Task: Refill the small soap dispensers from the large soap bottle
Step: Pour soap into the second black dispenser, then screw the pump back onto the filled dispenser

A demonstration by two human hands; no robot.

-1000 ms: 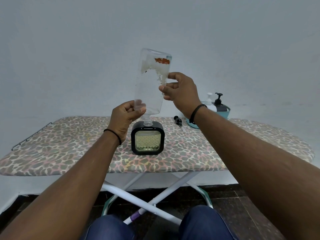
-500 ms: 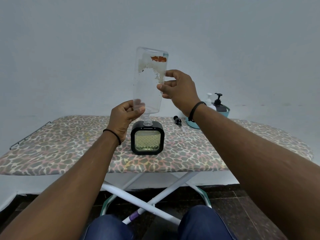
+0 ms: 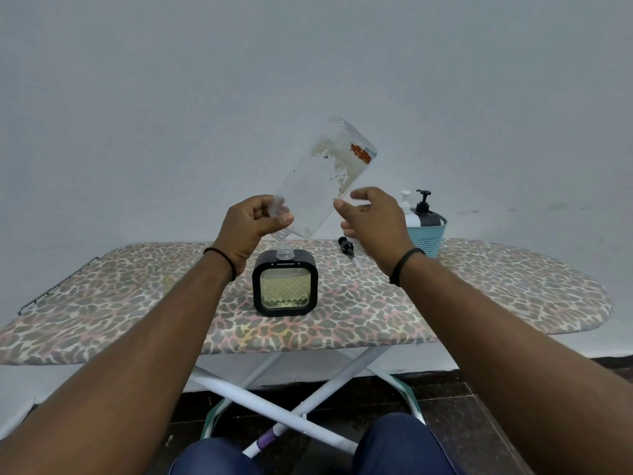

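head view | step: judged end of pour into the square black-framed glass dispenser (image 3: 284, 282) on the leopard-print ironing board (image 3: 479, 296) | large clear plastic bottle (image 3: 318, 190) looks empty, long axis tilted, neck down-left above dispenser's open mouth, base up-right | left hand (image 3: 248, 222) grips the neck; right hand (image 3: 371, 217) beside bottle, fingers spread, holding nothing | next: probably set bottle down, refit black pump (image 3: 346, 246)

You are in a plain room of a home: a leopard-print ironing board (image 3: 479, 296) on crossed white legs (image 3: 274, 406) serves as your bench, set against a bare pale wall (image 3: 239, 97), with dark floor tiles (image 3: 445, 406) below and a teal basket (image 3: 428, 234) of pump bottles (image 3: 424, 214).
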